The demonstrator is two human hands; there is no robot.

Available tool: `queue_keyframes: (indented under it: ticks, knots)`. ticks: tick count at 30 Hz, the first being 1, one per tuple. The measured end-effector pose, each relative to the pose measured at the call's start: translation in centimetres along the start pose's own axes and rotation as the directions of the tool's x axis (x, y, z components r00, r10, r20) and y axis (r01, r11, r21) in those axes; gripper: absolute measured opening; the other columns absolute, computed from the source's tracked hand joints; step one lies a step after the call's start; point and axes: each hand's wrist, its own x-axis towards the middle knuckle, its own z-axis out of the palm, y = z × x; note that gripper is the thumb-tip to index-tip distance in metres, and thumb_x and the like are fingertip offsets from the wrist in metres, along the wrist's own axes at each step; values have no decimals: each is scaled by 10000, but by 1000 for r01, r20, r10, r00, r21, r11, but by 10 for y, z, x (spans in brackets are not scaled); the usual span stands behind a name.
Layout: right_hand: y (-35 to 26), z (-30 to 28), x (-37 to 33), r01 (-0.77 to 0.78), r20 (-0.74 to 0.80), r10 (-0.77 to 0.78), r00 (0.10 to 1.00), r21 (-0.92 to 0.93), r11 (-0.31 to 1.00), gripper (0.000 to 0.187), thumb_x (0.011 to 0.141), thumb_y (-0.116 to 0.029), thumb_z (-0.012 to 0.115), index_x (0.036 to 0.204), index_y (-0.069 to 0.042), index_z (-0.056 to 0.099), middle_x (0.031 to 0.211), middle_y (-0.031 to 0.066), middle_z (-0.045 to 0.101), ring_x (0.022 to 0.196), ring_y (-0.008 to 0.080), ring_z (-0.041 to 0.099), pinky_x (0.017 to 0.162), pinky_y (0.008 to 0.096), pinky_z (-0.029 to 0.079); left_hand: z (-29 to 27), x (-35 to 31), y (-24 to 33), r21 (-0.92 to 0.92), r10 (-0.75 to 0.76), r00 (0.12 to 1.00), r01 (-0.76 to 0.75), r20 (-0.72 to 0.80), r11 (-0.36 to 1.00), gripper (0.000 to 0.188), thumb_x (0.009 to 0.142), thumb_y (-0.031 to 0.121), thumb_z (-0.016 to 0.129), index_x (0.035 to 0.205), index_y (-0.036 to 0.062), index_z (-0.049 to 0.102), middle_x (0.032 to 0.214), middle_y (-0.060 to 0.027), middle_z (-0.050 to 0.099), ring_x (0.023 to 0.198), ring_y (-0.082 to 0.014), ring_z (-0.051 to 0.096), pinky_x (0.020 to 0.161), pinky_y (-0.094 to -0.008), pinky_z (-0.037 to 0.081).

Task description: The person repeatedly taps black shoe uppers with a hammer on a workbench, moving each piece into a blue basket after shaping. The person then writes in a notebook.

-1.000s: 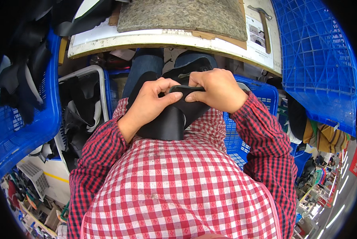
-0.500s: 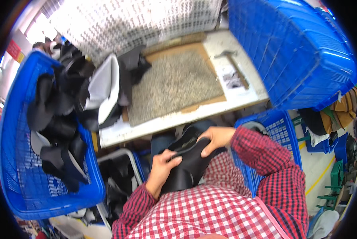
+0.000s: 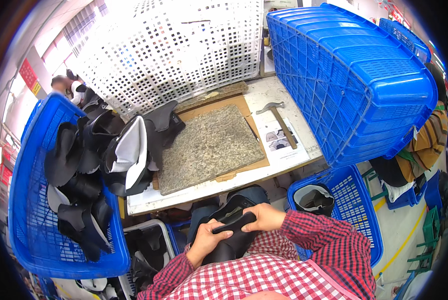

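Over my lap, a black shoe upper [image 3: 235,244] is held by its top edge between both hands. My left hand [image 3: 207,239] pinches the near left part of that edge, thumb on top. My right hand [image 3: 265,218] grips the same edge a little farther right, its thumb pointing toward the left one. Between the thumbs the edge dips. The upper's opening faces away from me and shows a dark inside. Most fingertips are hidden behind the material.
On the white table [image 3: 199,191] lie a stone slab [image 3: 211,147], a hammer [image 3: 282,125] and several black uppers with pale linings [image 3: 130,150]. A blue crate [image 3: 69,267] of uppers stands left, another crate [image 3: 351,215] right. A white crate [image 3: 179,55] and tilted blue crate [image 3: 344,90] rise behind.
My right hand has moved left along the edge, so the two thumbs are closer together. The whole view has shifted, with more of the room showing at the top.
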Motion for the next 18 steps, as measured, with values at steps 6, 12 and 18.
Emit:
queue_keyframes:
  ticks: [6, 12, 18]
  knots:
    - [14, -42, -14, 108, 122, -109, 987, 13, 994, 464, 868, -443, 797, 1103, -51, 723, 922, 144, 745, 884, 247, 709, 820, 376, 533, 10, 2, 12, 426, 263, 965, -233, -13, 874, 203, 755, 122, 896, 907, 29, 798, 824, -54, 665, 831, -184, 613, 782, -307, 482]
    - [10, -63, -12, 308, 251, -256, 934, -197, 931, 418, 829, -400, 792, 1115, -102, 732, 978, 158, 747, 970, 383, 706, 805, 461, 546, 31, 16, 29, 452, 321, 945, -315, 66, 835, 204, 770, 244, 870, 904, 105, 806, 769, -73, 645, 809, -250, 605, 788, -364, 415]
    - [0, -42, -18, 132, 158, -69, 985, -437, 890, 418, 856, -486, 768, 1080, -134, 734, 892, 145, 745, 859, 362, 719, 736, 469, 537, 39, 24, 32, 523, 306, 937, -349, 170, 778, 220, 782, 250, 864, 951, 121, 810, 812, -50, 648, 850, -225, 575, 827, -359, 389]
